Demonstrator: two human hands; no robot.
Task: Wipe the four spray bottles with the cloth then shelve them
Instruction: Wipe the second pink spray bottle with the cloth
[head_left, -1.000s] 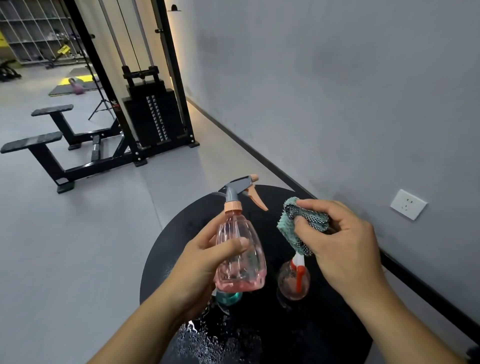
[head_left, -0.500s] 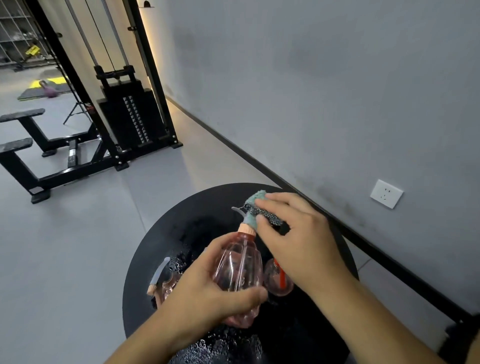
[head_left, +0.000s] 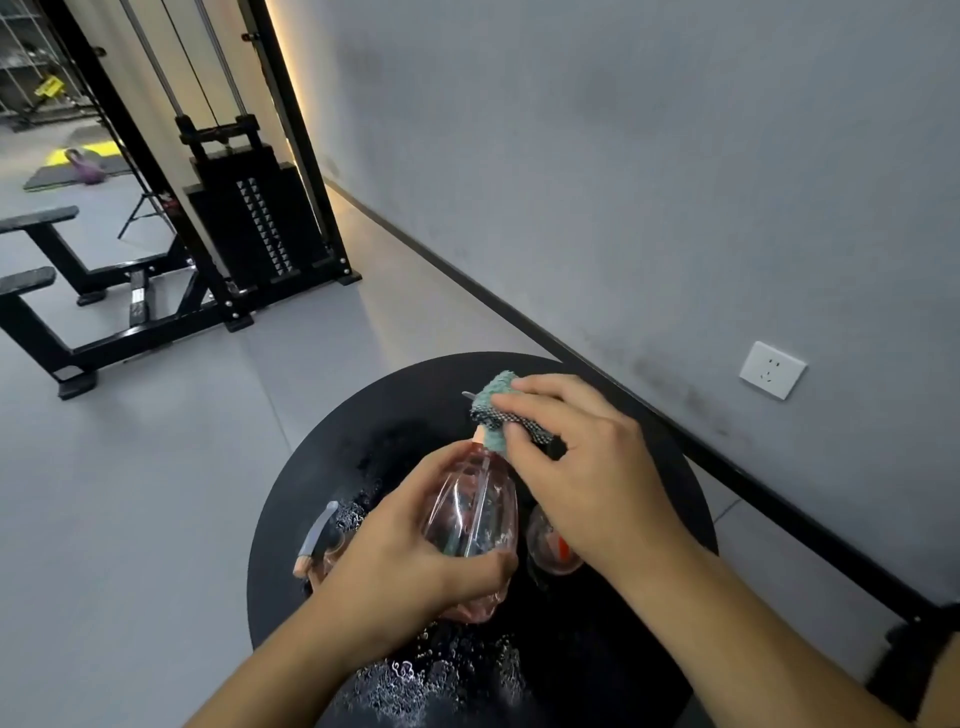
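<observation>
At the lower centre of the frame the left hand (head_left: 410, 566) is gripping the pink bottle (head_left: 470, 512) around its lower body, fingers and thumb curled round the clear plastic, holding it above the round black table (head_left: 649, 649). The bottle's long axis is running from the base, buried in the left palm, up and slightly right in the frame to its neck, so the spray head is pointing away from the person.

The right hand (head_left: 587, 467) is lying just right of centre, closed on the cloth (head_left: 498, 410), a teal wad with a dark meshed edge, and is pressing it over the spray head; the head itself is almost wholly hidden beneath it. The right hand is therefore the one at the far end of the bottle, the left at the near end, and I judge that the wiping will have to be drawn down along that axis, from neck towards the left thumb, with the left hand turning the body to present each side.

Two other bottles are resting on the table: one with a red part (head_left: 553, 545) showing just below the right wrist, and one with a grey trigger (head_left: 319, 540) at the left hand's left edge. A fourth is not visible. Water drops (head_left: 441, 680) are lying on the table near the bottom of the frame. No shelf for the bottles is clearly in view.
</observation>
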